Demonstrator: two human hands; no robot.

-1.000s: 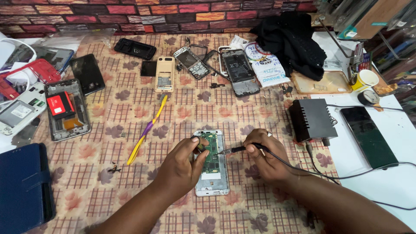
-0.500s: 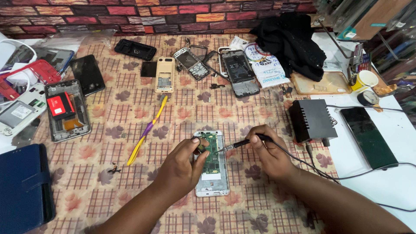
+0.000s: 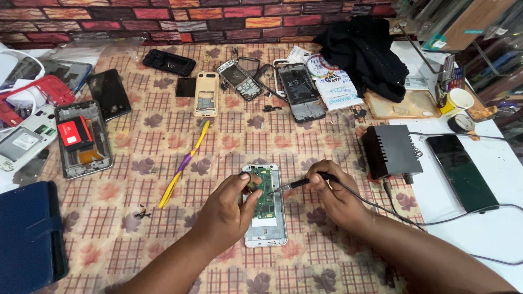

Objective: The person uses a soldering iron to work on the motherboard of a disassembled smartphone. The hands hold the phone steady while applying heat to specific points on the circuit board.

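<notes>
left hand (image 3: 226, 209) fingers pinch the green board edge of the opened phone (image 3: 265, 206) | right hand (image 3: 335, 193) fingers grip soldering iron (image 3: 299, 183), tip on board | phone flat on tabletop (image 3: 163, 245), mid-front

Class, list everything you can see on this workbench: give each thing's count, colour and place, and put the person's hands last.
Opened phone: 1, white with green board, centre, under the hands.
Soldering iron: 1, black, in right hand, tip on the board.
Station box: 1, black, right of centre.
Toothbrush: 1, yellow and purple, left of the opened phone.
Beige phone: 1, top centre.
Phone with red battery: 1, left.
Dark slab phone: 1, right, white surface.
Black cloth: 1, top right.
Cup: 1, yellow and white, far right.
Blue case: 1, bottom left.
Left hand: steadies the opened phone.
Right hand: grips the soldering iron.
</notes>
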